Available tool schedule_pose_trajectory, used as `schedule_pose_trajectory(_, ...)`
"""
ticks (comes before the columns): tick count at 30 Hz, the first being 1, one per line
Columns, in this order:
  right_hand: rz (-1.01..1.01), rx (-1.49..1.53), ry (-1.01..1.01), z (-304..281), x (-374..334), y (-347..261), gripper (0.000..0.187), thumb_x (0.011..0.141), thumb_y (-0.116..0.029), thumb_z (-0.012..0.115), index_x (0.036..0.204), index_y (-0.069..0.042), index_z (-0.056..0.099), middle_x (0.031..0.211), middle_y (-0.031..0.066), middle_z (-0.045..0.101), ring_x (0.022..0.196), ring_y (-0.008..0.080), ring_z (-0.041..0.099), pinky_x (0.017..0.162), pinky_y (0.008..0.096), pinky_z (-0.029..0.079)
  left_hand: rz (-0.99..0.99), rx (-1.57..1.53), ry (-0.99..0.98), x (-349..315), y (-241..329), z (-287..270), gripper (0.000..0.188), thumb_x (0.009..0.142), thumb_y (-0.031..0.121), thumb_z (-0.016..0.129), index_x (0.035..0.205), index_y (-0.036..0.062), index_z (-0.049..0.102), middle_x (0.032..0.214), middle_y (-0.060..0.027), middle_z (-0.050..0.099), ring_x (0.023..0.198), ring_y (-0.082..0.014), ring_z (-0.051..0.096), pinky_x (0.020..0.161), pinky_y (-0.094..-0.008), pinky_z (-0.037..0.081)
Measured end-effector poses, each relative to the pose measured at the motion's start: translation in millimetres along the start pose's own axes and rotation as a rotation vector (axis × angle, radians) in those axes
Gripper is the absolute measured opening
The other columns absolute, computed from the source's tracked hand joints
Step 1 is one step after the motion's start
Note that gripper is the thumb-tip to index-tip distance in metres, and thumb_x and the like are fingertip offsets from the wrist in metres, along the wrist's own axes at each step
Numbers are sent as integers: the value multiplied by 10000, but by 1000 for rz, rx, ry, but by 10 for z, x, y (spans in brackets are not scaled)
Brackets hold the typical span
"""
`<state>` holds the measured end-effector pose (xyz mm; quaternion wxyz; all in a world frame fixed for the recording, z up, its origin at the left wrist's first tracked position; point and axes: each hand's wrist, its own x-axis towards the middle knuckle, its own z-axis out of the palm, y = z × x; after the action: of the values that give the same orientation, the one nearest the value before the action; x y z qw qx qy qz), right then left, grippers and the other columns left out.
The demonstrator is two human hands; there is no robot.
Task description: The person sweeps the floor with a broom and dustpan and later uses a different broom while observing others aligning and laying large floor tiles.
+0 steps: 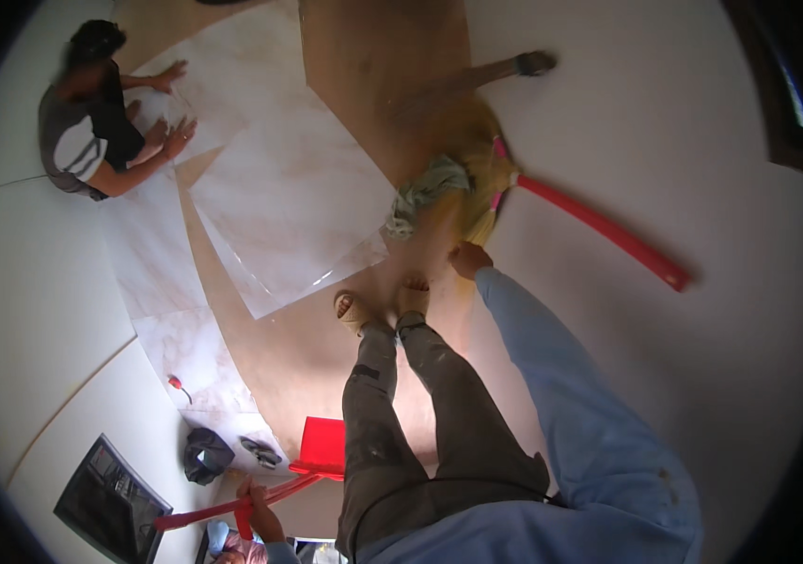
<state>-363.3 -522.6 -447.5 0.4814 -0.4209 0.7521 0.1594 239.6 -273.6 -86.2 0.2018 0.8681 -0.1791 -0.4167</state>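
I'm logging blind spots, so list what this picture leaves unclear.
All in the head view:
Right hand: fingertips hidden by the hand itself, grip unclear.
Broom bristles: blurred, strands indistinct.
Red dustpan: right edge hidden by the trouser leg.
Left sleeve: cut off by the lower edge.

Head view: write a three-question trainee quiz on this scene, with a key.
1. Multiple choice. What does the person's left hand hold? a) the grey-green cloth; b) the red dustpan; c) nothing.
2. True or false. The person's right hand grips the far end of the broom's handle.
3. Fill in. The co-worker is at the upper ____ of the picture.

Key: 1. b, by its handle. 2. False: the right hand is by the yellow bristles, well away from the end of the broom's red handle. 3. left.
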Motion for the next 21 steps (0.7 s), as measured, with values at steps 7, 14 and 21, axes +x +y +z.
schedule_pose_trajectory(7,-29,-152,135,1075,2402,101,556,910,-436,628,1265,-12,573,1213,256,676,1108,446,652,959,517,520,-4,74,8,1032,-866,960,239,998,85,582,1212,-9,628,852,-18,562,732,-115,546,688,-279,485)
schedule_pose_trajectory(14,116,-199,305,1493,3429,-569,729,913,-497,645,1455,-68,413,1288,218,661,1176,446,630,993,526,503,-21,372,34,1561,-1021,1485,365,992,165,589,1250,-89,632,1006,-114,689,889,-221,641,816,-360,546)
schedule_pose_trajectory(21,-2,-11,689,1326,2876,-186,463,907,-385,671,1246,-73,619,1207,199,648,1109,433,621,932,503,503,52,402,-58,1693,-626,1638,303,981,145,604,1175,-79,667,1021,-131,703,911,-224,649,829,-374,544)
